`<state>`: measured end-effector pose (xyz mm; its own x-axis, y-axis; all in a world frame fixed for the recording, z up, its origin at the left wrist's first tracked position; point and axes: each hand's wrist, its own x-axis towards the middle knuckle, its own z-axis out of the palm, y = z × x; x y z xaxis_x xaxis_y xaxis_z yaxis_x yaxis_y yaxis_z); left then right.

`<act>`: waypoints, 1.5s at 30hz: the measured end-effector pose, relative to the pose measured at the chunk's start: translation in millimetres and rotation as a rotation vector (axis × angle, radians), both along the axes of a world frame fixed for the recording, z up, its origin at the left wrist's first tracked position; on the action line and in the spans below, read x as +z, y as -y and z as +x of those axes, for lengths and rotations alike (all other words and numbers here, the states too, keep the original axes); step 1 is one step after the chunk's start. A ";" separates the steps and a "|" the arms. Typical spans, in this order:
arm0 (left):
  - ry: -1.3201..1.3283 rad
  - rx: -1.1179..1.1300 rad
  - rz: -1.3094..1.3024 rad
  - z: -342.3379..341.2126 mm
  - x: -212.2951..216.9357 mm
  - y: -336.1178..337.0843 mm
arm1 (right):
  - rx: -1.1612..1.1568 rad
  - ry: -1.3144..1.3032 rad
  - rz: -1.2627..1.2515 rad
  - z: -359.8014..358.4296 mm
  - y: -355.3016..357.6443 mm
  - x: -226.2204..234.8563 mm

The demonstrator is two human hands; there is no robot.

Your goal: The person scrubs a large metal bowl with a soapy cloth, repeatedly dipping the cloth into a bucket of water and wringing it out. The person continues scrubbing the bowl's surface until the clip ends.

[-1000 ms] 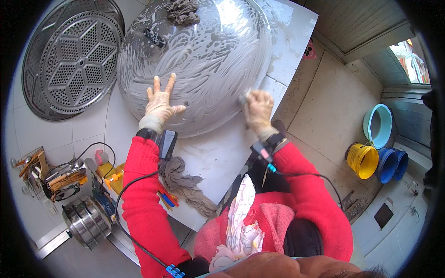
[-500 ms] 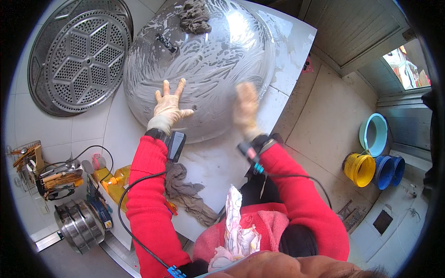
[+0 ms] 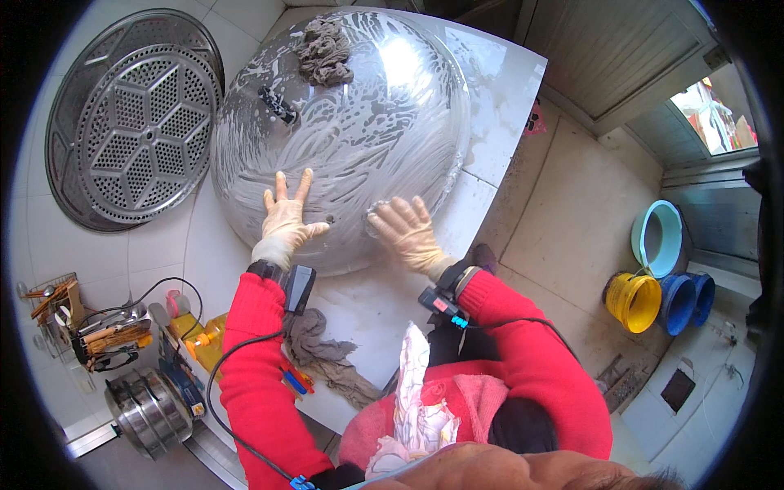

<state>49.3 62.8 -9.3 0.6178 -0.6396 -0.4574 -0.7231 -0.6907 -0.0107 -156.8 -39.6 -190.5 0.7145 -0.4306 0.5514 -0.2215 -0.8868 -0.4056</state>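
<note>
A big domed steel lid (image 3: pixel 343 147), streaked with white suds, rests on a white tabletop. My left hand (image 3: pixel 287 222), in a cream rubber glove, lies on its near left part with fingers spread, holding nothing. To the right, my gloved right hand (image 3: pixel 408 237) presses on the near right side of the dome. A greyish scouring pad (image 3: pixel 373 219) shows partly at its fingertips; the palm hides the rest. Farther up the dome sit a dark handle (image 3: pixel 278 106) and a crumpled grey cloth (image 3: pixel 325 53).
Perforated steel steamer plates (image 3: pixel 147 135) lean on the tiled wall at left. Another grey cloth (image 3: pixel 322 347) lies near my left forearm. Utensils (image 3: pixel 110 335), an oil bottle (image 3: pixel 208 339) and a steel pot (image 3: pixel 151 408) stand lower left. Several buckets (image 3: pixel 633 302) stand on the right floor.
My right hand has swept left across the suds, and its blur has gone. My left hand stays spread on the dome. The whole view has shifted slightly.
</note>
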 end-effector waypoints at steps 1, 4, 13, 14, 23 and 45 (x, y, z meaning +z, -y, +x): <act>0.006 0.005 0.009 0.0 0.3 0.5 | -0.050 0.049 -0.045 1.7 13.0 1.4; -0.022 0.034 0.020 -0.9 1.5 0.4 | -0.344 0.228 0.232 13.6 66.5 19.2; -0.020 0.065 0.019 -3.2 6.7 1.7 | 0.323 -0.106 -0.090 31.4 45.1 59.8; -0.021 0.066 0.025 -2.7 6.9 1.2 | 0.293 -0.181 -0.040 33.9 57.7 67.1; -0.049 0.112 0.018 -4.4 14.6 1.0 | 0.490 -0.211 -0.216 56.6 82.7 77.8; -1.115 1.173 -1.561 -211.8 -115.9 -112.6 | 0.798 -0.488 1.697 -4.7 -39.3 92.6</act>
<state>-162.5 175.4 -125.2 0.8084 -0.3894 -0.4414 0.5557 0.2578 0.7904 -161.5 -0.3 -97.9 0.9246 0.2328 -0.3014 -0.3704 0.3648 -0.8543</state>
